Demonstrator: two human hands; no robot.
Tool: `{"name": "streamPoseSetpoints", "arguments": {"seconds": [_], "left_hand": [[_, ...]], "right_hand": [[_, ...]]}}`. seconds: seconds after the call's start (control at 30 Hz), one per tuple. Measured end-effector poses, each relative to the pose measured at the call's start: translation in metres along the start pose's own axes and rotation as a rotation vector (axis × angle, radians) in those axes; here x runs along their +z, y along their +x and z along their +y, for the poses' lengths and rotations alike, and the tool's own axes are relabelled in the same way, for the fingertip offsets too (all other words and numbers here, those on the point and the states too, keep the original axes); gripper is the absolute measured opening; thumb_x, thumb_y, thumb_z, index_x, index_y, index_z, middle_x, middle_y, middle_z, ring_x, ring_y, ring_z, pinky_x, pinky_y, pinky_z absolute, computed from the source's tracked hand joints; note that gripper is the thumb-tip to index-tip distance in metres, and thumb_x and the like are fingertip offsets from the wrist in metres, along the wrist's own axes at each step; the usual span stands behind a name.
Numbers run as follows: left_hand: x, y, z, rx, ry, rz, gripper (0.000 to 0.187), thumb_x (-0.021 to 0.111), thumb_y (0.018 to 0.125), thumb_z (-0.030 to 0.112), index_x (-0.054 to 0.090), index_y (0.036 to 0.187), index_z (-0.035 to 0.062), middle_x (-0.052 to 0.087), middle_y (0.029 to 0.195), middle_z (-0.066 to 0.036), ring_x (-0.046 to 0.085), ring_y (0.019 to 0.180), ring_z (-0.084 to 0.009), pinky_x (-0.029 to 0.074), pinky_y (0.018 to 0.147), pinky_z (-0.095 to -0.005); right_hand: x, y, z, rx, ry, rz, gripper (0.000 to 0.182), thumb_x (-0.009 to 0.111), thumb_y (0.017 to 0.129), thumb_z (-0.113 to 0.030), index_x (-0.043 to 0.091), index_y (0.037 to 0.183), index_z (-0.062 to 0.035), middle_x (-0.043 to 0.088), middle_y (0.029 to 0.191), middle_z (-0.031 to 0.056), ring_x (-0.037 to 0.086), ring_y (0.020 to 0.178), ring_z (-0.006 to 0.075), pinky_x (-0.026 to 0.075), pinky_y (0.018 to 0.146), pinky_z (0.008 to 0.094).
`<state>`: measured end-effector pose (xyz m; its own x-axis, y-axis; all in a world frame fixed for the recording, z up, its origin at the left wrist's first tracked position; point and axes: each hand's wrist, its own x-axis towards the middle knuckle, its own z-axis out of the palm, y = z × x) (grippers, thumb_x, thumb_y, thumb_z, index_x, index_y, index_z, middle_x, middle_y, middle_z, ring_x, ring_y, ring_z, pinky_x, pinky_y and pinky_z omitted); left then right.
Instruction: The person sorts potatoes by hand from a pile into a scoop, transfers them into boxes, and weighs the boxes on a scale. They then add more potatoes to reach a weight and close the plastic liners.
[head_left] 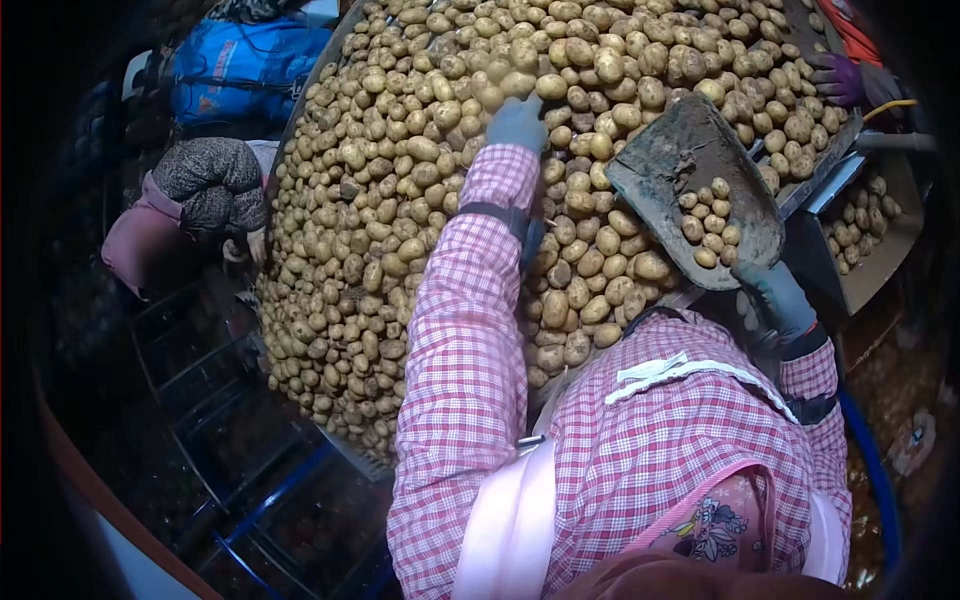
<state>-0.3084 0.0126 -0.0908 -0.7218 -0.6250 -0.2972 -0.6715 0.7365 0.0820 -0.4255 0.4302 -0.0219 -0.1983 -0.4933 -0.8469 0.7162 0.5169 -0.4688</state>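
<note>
My left hand (517, 125), in a blue-grey glove, reaches into the upper middle of a large heap of potatoes (390, 200). Its fingertips touch potatoes there, and what they may hold is too small to tell. On the right, my right hand (778, 298), gloved too, is closed at the near edge of a dirty metal scoop (655, 160). Several small potatoes (708, 222) lie in the near part of this scoop, which rests tilted over the heap's right side.
A person in a pink cap (140, 240) bends at the heap's left edge. Another person's purple-gloved hand (838, 80) is at the upper right. A box with potatoes (905, 250) stands right of the scoop. A blue bag (235, 70) lies upper left.
</note>
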Motion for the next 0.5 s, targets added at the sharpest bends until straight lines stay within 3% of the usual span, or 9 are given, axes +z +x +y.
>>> {"name": "streamPoseSetpoints", "arguments": {"seconds": [0.17,0.33,0.43,0.5], "left_hand": [[-0.011,-0.016,0.008,-0.007,0.056,-0.146,0.041,0.056,0.091,0.016,0.058,0.132,0.0173,0.060,0.123,-0.019,0.061,0.115,-0.0343,0.051,0.096,-0.0459],[-0.019,0.014,0.018,-0.078,0.093,-0.232,0.040,0.060,0.089,0.019,0.060,0.128,0.0115,0.066,0.125,-0.017,0.062,0.118,-0.0305,0.050,0.100,-0.0412],[-0.016,0.006,0.001,-0.069,-0.180,-0.146,0.046,0.062,0.087,0.019,0.058,0.132,0.0105,0.066,0.125,-0.017,0.063,0.116,-0.0320,0.050,0.100,-0.0415],[-0.032,-0.028,0.000,-0.128,-0.663,-0.042,0.055,0.069,0.082,0.017,0.057,0.135,0.0107,0.068,0.117,-0.017,0.067,0.106,-0.0236,0.053,0.093,-0.0352]], "right_hand": [[0.000,0.000,-0.002,0.020,-0.046,-0.018,0.024,0.064,0.094,-0.025,0.064,0.098,-0.0014,0.061,0.055,0.0074,0.053,0.036,0.0155,0.039,0.032,0.0257],[-0.003,0.000,0.004,-0.004,-0.043,-0.026,0.026,0.065,0.093,-0.028,0.064,0.095,-0.0023,0.061,0.056,0.0065,0.053,0.037,0.0151,0.039,0.034,0.0248],[0.003,-0.008,-0.006,-0.022,-0.120,-0.006,0.026,0.065,0.094,-0.028,0.062,0.097,-0.0026,0.060,0.057,0.0062,0.053,0.037,0.0146,0.041,0.035,0.0239],[0.001,-0.005,-0.005,0.002,-0.108,-0.023,0.027,0.065,0.094,-0.029,0.063,0.096,-0.0022,0.060,0.057,0.0059,0.053,0.038,0.0140,0.040,0.035,0.0238]]}}
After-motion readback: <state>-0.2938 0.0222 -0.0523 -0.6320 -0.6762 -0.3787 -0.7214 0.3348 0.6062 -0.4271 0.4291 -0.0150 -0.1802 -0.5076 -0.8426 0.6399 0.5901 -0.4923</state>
